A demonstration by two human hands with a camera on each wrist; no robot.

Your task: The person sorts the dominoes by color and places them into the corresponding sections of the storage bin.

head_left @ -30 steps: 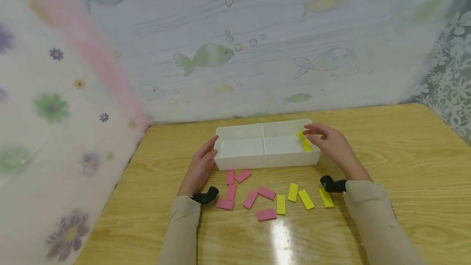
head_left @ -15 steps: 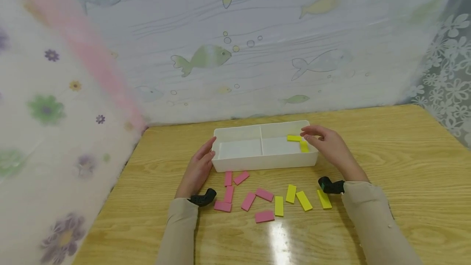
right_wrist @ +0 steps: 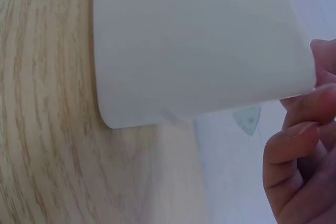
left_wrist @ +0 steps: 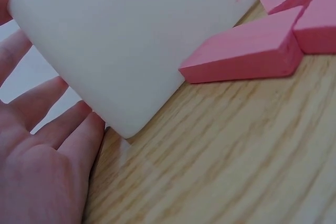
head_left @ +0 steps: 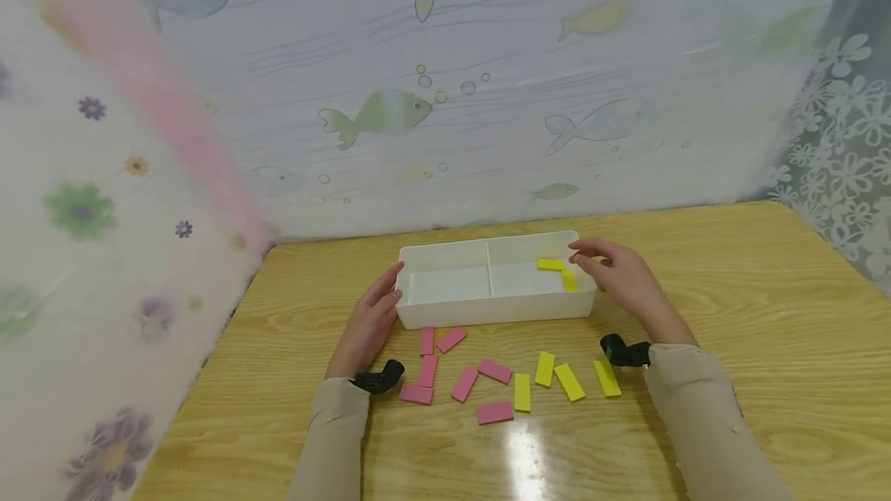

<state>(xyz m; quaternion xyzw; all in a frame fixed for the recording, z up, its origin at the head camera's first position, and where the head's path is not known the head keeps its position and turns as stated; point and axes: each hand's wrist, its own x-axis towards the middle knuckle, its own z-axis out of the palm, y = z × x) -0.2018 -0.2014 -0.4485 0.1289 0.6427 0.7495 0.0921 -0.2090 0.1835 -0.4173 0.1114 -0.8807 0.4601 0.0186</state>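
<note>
Head view, table: pale wood, backed by fish-printed curtains.
Tray: white, two compartments, at mid-table; two yellow blocks lie in its right compartment.
Left hand: fingers straight and relaxed, flat against the tray's left end, holding nothing.
Right hand: at the tray's right end, fingers loosely bent over the rim, gripping nothing.
Pink blocks: scattered just in front of the tray.
Loose yellow blocks: lying to the right of the pink ones.
</note>
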